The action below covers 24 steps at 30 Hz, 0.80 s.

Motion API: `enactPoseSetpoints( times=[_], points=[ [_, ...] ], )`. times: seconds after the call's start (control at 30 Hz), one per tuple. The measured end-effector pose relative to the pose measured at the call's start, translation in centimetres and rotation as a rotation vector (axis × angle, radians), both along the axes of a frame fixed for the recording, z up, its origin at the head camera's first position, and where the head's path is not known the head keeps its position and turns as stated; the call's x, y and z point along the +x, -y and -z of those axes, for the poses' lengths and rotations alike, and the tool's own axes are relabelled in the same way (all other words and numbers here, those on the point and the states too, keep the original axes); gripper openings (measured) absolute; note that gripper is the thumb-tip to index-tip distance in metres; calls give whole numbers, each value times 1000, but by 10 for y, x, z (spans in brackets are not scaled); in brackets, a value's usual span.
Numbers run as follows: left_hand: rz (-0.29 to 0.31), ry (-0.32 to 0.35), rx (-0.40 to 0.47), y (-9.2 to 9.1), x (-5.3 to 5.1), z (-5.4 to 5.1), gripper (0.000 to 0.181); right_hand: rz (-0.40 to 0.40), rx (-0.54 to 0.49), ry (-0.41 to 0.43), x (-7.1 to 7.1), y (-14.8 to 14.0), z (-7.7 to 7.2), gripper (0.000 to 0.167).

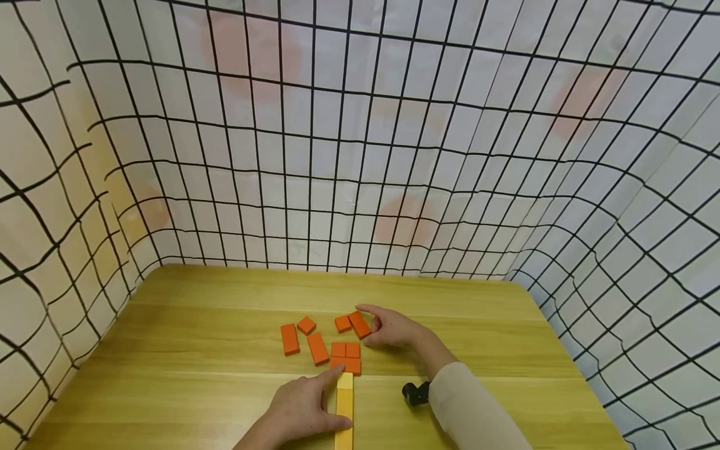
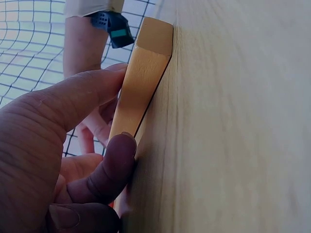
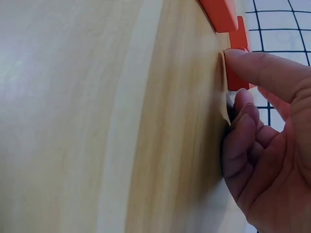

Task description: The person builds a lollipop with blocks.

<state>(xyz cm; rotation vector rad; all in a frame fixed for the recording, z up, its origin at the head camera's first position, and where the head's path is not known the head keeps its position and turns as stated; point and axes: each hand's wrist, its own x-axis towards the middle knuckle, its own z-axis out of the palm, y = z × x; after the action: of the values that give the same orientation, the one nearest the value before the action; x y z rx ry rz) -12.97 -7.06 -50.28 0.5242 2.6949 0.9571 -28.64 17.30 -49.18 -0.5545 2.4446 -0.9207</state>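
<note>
One oblong orange wooden-looking block (image 1: 359,325), beyond and slightly right of the long yellow wooden-looking bar (image 1: 345,403), far end slanting left, pinched by the nearer right hand (image 1: 394,328); the left hand (image 1: 300,406), thumb and forefinger spread, touches that bar.

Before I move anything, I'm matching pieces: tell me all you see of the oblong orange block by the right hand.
The block is plain orange, oblong, straight-edged, seemingly painted wood. It appears to lie on the table, slanted, its far end leaning left. The thumb of the right hand touches its near end; the index finger reaches its far end. A smaller block sits close by its left side; contact is unclear.
</note>
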Motion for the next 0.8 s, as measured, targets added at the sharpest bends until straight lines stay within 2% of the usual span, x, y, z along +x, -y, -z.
enactPoseSetpoints(
  times=[0.3,0.57,0.8],
  points=[
    [3,-19,-13,0,0,2,92,-25,15,-5,-1,1,0,77],
    [0,-15,-22,0,-1,2,93,-1,-4,-18,0,0,3,64],
    [1,1,-2,1,0,3,93,27,-75,-32,7,-4,7,61]
  ],
)
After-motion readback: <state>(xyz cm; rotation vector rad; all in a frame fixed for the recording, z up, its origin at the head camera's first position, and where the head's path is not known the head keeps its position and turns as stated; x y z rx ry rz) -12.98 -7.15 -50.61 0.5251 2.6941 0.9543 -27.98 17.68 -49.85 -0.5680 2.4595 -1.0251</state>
